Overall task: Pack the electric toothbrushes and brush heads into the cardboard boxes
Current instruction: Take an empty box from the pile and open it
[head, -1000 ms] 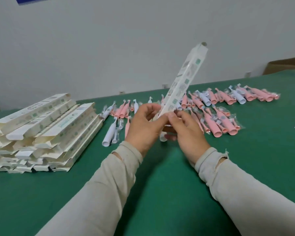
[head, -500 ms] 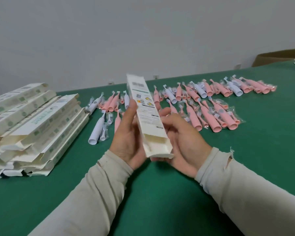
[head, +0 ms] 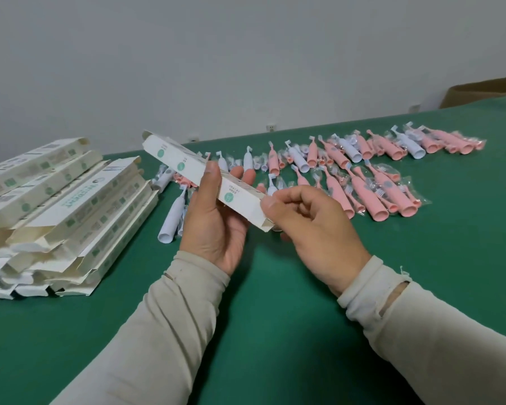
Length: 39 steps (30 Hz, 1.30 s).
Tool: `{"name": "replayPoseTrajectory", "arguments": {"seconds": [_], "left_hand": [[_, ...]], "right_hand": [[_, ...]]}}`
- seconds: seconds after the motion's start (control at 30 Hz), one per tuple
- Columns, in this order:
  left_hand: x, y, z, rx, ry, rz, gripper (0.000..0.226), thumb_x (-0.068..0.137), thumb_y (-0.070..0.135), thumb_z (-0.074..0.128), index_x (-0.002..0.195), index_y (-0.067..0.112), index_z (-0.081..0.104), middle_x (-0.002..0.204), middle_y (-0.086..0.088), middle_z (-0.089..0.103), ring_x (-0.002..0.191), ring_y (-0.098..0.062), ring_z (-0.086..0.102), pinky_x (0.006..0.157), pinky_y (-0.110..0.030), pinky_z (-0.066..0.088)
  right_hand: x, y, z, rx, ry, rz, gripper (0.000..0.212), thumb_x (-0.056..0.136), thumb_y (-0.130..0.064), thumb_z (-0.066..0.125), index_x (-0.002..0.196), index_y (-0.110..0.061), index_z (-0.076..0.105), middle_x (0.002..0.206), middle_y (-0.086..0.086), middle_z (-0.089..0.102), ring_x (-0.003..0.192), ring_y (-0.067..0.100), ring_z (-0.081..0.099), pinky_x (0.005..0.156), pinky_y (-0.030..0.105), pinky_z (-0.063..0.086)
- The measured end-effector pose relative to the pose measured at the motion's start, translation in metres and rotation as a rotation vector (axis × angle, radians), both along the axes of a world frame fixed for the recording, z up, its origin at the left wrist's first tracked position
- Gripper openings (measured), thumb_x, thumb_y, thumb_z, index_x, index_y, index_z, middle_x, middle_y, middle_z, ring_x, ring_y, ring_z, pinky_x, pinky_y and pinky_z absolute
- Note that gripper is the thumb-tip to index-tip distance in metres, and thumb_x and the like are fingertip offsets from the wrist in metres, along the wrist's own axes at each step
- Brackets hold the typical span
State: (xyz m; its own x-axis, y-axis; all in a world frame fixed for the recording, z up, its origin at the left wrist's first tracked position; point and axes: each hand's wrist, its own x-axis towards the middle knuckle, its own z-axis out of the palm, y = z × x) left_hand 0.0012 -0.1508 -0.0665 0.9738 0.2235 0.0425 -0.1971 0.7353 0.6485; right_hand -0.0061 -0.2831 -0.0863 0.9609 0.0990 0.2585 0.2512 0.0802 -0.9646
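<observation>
Stacked boxes (head: 56,200) lie left; toothbrushes (head: 362,176) right, on table (head: 275,331).

head camera looks forward and down, close over the green table (head: 275,331).

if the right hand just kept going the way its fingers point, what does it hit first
Most likely the near end of the box, which the right hand already pinches; past that sits the left hand, though depth is unclear.

One cardboard box (head: 205,178) in my hands; beside it, stacked boxes (head: 56,206) and wrapped toothbrushes (head: 362,176), too many to count.
</observation>
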Motion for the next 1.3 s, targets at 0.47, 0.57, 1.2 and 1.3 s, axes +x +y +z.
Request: {"name": "replayPoseTrajectory", "arguments": {"seconds": [0.47,0.57,1.2,1.3], "left_hand": [[-0.001,-0.008,-0.006,0.012,0.005,-0.147,0.082,0.079,0.032,0.07,0.146,0.0,0.036,0.122,-0.026,0.062,0.113,-0.032,0.067,0.078,-0.04,0.059],[-0.002,-0.01,-0.008,0.018,-0.011,-0.17,0.082,0.078,0.03,0.069,0.146,-0.001,0.036,0.122,-0.026,0.062,0.114,-0.031,0.067,0.079,-0.039,0.06],[-0.002,-0.006,-0.004,-0.06,-0.099,-0.227,0.035,0.087,0.031,0.063,0.114,0.011,0.055,0.09,-0.018,0.07,0.095,-0.029,0.071,0.084,-0.041,0.061],[-0.005,-0.007,-0.003,-0.036,-0.088,-0.221,0.047,0.083,0.031,0.065,0.123,0.011,0.05,0.088,-0.019,0.071,0.092,-0.028,0.072,0.083,-0.04,0.061]], "right_hand": [[0.0,-0.002,-0.001,-0.006,-0.173,-0.089,0.016,0.079,-0.013,0.08,0.081,-0.015,0.064,0.073,-0.01,0.068,0.063,0.001,0.057,0.061,0.014,0.047],[0.0,-0.003,0.0,-0.004,-0.169,-0.107,0.012,0.078,-0.013,0.079,0.077,-0.015,0.067,0.07,-0.009,0.068,0.062,0.002,0.058,0.06,0.015,0.047],[0.002,-0.015,0.007,-0.214,-0.485,-0.091,0.025,0.086,-0.015,0.066,0.094,-0.038,0.06,0.095,-0.022,0.065,0.086,0.007,0.064,0.073,0.016,0.048],[0.006,-0.018,0.004,-0.277,-0.534,-0.153,0.013,0.086,-0.02,0.067,0.094,-0.03,0.071,0.095,-0.017,0.063,0.09,0.011,0.064,0.08,0.027,0.053]]}}
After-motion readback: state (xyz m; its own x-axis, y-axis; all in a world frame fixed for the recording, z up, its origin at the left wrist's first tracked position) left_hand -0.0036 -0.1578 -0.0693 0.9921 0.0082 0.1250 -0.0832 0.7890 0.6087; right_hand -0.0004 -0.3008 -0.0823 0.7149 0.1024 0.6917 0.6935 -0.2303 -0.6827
